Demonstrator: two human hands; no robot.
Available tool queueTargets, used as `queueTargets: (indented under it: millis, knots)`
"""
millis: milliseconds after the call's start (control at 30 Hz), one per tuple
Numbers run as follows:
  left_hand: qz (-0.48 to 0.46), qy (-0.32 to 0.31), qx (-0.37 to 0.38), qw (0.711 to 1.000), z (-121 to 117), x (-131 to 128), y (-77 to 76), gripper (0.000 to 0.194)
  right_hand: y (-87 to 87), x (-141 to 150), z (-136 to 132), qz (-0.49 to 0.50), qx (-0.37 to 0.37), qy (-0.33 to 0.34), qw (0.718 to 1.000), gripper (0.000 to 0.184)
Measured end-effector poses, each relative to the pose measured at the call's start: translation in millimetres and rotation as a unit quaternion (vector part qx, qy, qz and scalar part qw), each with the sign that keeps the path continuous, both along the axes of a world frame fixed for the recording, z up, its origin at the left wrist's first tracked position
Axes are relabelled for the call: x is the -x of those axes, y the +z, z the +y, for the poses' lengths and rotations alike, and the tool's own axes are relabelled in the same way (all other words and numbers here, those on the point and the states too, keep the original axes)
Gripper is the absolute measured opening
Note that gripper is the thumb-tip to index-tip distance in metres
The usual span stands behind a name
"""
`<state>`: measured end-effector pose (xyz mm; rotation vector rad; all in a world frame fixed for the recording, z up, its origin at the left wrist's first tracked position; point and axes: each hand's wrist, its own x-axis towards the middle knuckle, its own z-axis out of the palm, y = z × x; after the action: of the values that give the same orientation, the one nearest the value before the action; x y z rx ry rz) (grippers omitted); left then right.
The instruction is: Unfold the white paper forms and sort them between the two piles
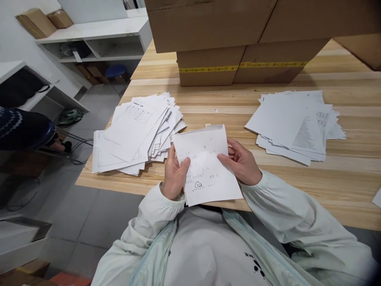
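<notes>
Holding a white paper sheet [208, 171] at the lower centre of the frame, the person pinches it at both sides: the left hand [175, 173] has its thumb flat on the face and fingers behind the left edge, and the right hand [245, 163] grips the right edge likewise. The sheet is thin, smooth and slightly bowed, with faint handwriting and a dark outlined mark near its lower part; whether further sheets lie beneath cannot be told. Both pale sleeves end in gathered cuffs. The table [217, 113] has a light, straight-grained wood surface. At centre left lies a loose paper pile [133, 135], its edges fanned and uneven, a printed grid showing on top; at centre right lies a second stack [285, 123], also ragged, with printed text visible. Brown cardboard boxes [208, 24], flat-sided and stacked, fill the upper centre, yellow printed tape [208, 69] crossing the lower ones; their contents cannot be seen. At upper left, a white shelf unit [98, 29] carries two small cartons [38, 23] on top and a dark, soft-looking item [79, 48] in its left compartment.
</notes>
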<state>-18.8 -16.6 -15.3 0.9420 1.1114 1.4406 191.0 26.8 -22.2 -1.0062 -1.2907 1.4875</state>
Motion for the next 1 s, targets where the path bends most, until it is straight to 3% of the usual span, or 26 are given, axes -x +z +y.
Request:
queueTargets:
  millis: [133, 267, 567, 667, 767, 867, 1000]
  knots:
    - [-0.004, 0.017, 0.01, 1.0, 0.1, -4.7, -0.8, 0.074, -6.8, -4.8, 1.3, -0.13, -0.104, -0.058, 0.984, 0.072]
    - [0.007, 0.017, 0.011, 1.0, 0.9, -2.9, -1.3, 0.072, -5.9, -7.5, 0.3, -0.192, -0.148, -0.079, 0.967, 0.063]
    - [0.006, -0.019, 0.03, 0.999, -3.9, -4.3, 2.6, 0.067, 2.3, -6.0, 2.6, -0.082, -0.097, -0.108, 0.986, 0.066]
    - [0.007, -0.029, 0.026, 0.999, -5.0, -3.4, 1.9, 0.06, 4.3, -7.2, 4.8, -0.078, -0.102, -0.128, 0.983, 0.057]
    - [0.015, -0.037, 0.033, 0.999, -5.7, -2.6, -0.3, 0.054, 6.5, -8.1, 6.3, -0.09, -0.132, -0.13, 0.979, 0.031]
    - [0.004, -0.035, 0.042, 0.999, -5.5, -2.7, -2.1, 0.054, 9.4, -9.0, 6.8, -0.092, -0.185, -0.106, 0.973, 0.015]
    - [-0.023, -0.005, 0.037, 0.999, -3.1, -1.4, 1.8, 0.058, 14.4, -9.8, 6.0, -0.072, -0.196, -0.02, 0.978, 0.017]
